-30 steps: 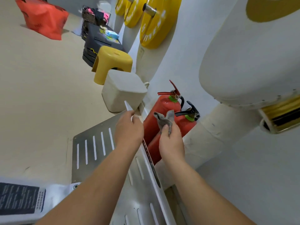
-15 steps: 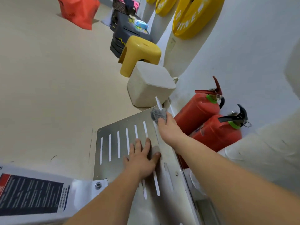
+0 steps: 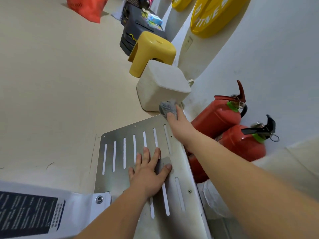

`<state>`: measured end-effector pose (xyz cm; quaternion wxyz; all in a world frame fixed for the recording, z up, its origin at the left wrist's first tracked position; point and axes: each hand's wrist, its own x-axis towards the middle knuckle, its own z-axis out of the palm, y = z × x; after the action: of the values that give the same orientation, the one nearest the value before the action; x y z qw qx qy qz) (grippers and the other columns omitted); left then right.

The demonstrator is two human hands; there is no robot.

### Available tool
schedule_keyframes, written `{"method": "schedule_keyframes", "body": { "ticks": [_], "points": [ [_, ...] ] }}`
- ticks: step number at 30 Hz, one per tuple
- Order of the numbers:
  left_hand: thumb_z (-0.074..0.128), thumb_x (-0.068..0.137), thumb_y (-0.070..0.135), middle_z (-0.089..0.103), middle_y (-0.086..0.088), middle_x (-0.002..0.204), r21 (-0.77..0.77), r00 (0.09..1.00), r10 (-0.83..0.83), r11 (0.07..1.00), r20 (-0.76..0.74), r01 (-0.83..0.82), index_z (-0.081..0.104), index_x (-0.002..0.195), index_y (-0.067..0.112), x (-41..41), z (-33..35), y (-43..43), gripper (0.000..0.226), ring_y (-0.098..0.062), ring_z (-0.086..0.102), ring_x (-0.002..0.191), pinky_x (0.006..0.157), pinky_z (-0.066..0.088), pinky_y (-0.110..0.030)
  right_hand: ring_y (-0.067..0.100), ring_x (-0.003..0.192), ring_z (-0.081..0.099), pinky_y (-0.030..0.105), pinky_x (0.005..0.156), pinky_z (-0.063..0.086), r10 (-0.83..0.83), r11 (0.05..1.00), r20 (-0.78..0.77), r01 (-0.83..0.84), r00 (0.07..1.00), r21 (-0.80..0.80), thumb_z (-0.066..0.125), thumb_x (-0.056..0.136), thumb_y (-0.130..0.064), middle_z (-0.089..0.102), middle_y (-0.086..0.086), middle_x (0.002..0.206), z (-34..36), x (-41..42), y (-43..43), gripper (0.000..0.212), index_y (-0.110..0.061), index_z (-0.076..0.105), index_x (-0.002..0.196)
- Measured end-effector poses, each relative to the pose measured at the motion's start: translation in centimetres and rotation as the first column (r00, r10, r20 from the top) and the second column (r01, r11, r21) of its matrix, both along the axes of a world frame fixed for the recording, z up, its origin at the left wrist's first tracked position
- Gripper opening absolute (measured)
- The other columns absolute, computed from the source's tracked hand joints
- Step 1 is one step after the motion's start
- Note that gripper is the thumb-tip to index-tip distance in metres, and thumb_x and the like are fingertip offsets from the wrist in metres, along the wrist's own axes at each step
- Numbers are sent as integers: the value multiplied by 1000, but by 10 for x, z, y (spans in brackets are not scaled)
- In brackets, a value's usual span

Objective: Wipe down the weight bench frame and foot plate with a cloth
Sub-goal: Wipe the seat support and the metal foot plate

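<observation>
A slotted steel foot plate fills the lower middle of the head view, tilted up toward me. My left hand lies flat on it with the fingers spread and straight. My right hand grips a bunched grey cloth and holds it against the plate's far right corner. A white frame panel with a black printed label runs along the bottom left.
Two red fire extinguishers lie against the wall just right of the plate. A white box, a yellow stool, stacked black cases and an orange bag line the wall. Yellow weight plates hang above.
My left hand has come off the plate's top edge and settled flat on its face. My right hand moved the cloth from above the extinguishers to the plate's far right corner.
</observation>
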<state>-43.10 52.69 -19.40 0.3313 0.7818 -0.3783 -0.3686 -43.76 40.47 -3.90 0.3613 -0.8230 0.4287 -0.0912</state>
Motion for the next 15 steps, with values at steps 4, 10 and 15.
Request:
{"method": "schedule_keyframes", "body": {
  "ticks": [4,10,15],
  "points": [
    [28,94,80,-26,12,168,7,1000,2,1000,17,-2,-9,157,56,-1,0,-1,77,-20,-22,156,125,0,-59,21,147,34,34,115,27,-64,998,-53,63,997,-5,37,107,-38,28,-1,164,-5,-46,37,57,-36,19,161],
    [27,94,80,-28,12,167,29,1000,-13,1000,19,13,-11,156,57,0,0,-3,76,-20,-23,156,126,0,-58,31,144,37,44,115,31,-149,986,-178,159,973,41,31,106,-49,33,8,161,1,-45,41,58,-31,22,160],
    [23,94,81,-31,13,166,24,999,-20,1000,31,19,-17,154,58,-2,-1,0,76,-20,-28,154,125,-4,-58,26,147,32,49,122,25,-141,976,-143,161,980,145,27,100,-62,34,3,162,3,2,-10,67,-31,27,159]
  ]
}}
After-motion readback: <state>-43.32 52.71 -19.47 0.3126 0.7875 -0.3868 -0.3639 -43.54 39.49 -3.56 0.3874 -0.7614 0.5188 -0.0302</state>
